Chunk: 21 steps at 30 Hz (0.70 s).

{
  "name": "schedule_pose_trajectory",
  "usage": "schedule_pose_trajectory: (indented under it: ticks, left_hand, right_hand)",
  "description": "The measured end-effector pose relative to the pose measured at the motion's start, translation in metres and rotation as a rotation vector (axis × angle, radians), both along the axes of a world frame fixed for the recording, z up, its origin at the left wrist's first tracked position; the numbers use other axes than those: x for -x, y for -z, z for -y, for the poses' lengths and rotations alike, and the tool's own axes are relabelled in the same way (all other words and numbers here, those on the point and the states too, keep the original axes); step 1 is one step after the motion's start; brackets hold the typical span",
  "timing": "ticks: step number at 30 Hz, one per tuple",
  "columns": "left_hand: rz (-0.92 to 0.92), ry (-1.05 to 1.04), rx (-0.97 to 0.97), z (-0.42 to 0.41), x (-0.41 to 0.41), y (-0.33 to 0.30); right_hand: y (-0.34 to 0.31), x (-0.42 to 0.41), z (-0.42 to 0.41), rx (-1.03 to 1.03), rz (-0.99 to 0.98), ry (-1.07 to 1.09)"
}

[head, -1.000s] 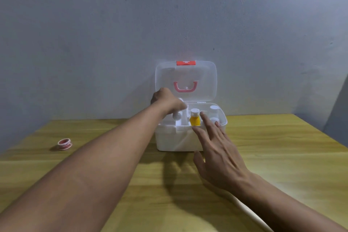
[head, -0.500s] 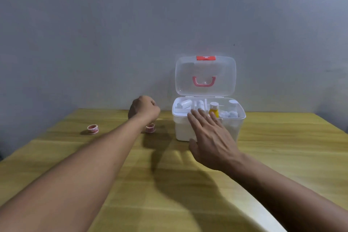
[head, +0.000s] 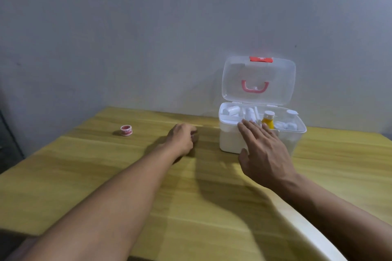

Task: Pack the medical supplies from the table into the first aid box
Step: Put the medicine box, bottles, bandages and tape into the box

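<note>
Your left hand (head: 182, 138), frame centre, curled low on table (head: 106, 176); contents hidden, cannot tell. Your right hand (head: 263, 152) spread flat, steadying box (head: 231, 142) front, holding nothing. Lid (head: 258, 80) propped up for loading. Tape roll (head: 126, 130) waits left of centre, well apart.

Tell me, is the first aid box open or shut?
Open. The clear lid of the first aid box stands upright, and bottles show inside.
</note>
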<state>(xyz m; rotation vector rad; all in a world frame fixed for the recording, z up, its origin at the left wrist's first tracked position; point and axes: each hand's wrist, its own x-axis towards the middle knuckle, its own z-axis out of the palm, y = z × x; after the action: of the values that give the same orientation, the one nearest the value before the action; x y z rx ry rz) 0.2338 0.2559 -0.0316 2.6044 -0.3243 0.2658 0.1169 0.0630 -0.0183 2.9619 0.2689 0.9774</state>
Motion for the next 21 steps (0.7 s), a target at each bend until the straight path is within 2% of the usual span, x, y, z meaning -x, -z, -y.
schedule_pose_trajectory:
  ticks: [5, 14, 18, 21]
  left_hand:
    - [0.032, -0.127, 0.021, -0.038, -0.003, -0.004]
    - [0.055, -0.361, -0.107, -0.12, -0.013, -0.018]
    - [-0.067, -0.332, 0.036, -0.137, -0.021, -0.011]
    - [-0.07, -0.315, 0.066, -0.135, -0.02, -0.008]
  right_hand:
    - [0.007, -0.004, -0.005, -0.029, 0.056, 0.022]
    - [0.016, -0.007, -0.019, -0.083, 0.139, 0.101]
    - [0.017, -0.009, -0.018, -0.081, 0.151, 0.103]
    - [0.017, -0.009, -0.017, -0.067, 0.135, 0.101]
